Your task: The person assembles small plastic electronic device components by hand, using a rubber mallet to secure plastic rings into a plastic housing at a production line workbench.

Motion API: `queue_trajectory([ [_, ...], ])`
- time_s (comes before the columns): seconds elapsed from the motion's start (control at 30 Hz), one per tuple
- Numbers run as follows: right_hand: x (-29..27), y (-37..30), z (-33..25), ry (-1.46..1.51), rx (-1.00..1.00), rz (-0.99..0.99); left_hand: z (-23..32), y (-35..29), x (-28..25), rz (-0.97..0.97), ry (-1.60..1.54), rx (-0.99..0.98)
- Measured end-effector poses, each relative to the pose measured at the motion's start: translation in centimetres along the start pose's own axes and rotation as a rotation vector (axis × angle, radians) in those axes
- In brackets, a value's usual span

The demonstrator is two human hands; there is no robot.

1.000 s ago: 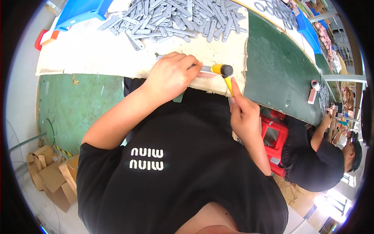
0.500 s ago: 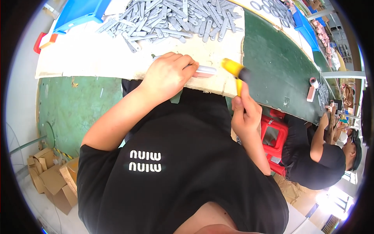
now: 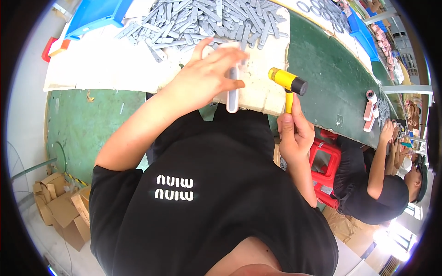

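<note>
My left hand (image 3: 209,73) is over the cardboard-coloured work surface (image 3: 262,92), its fingers spread and slightly blurred. Under its thumb and fingers lies a long, round-ended grey part (image 3: 233,94) with a pale rim, pointing toward me at the near edge. Part of that piece is hidden by the hand, and a firm grip on it does not show. My right hand (image 3: 294,135) is closed around the handle of a yellow mallet (image 3: 286,80) with a black striking face, raised to the right of the part.
Beyond my hands is a heap of flat grey strips (image 3: 202,23). A blue bin (image 3: 96,18) stands at far left, another (image 3: 361,34) at far right near grey rings (image 3: 322,11). A co-worker (image 3: 377,193) sits at right beside a red stool (image 3: 324,161).
The grey part has turned from lying crosswise to pointing toward me. My left hand has loosened and spread its fingers. The mallet has shifted slightly right.
</note>
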State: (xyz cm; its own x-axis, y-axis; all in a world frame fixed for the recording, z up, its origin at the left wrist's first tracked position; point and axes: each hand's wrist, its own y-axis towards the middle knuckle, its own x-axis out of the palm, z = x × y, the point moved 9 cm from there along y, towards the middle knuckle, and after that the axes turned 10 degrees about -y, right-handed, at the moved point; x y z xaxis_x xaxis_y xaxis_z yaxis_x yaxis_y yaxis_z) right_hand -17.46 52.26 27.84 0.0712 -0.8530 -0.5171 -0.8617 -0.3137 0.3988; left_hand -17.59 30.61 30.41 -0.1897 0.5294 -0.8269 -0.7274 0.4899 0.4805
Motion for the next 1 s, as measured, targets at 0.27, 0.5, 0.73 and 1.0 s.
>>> queue_trajectory([
  [0.27,2.4,1.5,0.1,-0.045,0.16,-0.205,-3.9,-3.1,1.0,0.186,-0.192,-0.462],
  [0.5,2.9,3.8,-2.2,-0.051,0.048,-0.257,-3.3,-6.0,-0.5,0.4,-0.149,-0.497],
  [0.73,3.0,4.3,-3.1,0.114,-0.23,-0.007,-3.1,-6.6,0.0,0.481,-0.22,-0.36],
  [1.0,4.3,3.2,-2.7,-0.189,-0.052,-0.089,-3.0,-7.0,0.1,0.544,-0.184,-0.311],
])
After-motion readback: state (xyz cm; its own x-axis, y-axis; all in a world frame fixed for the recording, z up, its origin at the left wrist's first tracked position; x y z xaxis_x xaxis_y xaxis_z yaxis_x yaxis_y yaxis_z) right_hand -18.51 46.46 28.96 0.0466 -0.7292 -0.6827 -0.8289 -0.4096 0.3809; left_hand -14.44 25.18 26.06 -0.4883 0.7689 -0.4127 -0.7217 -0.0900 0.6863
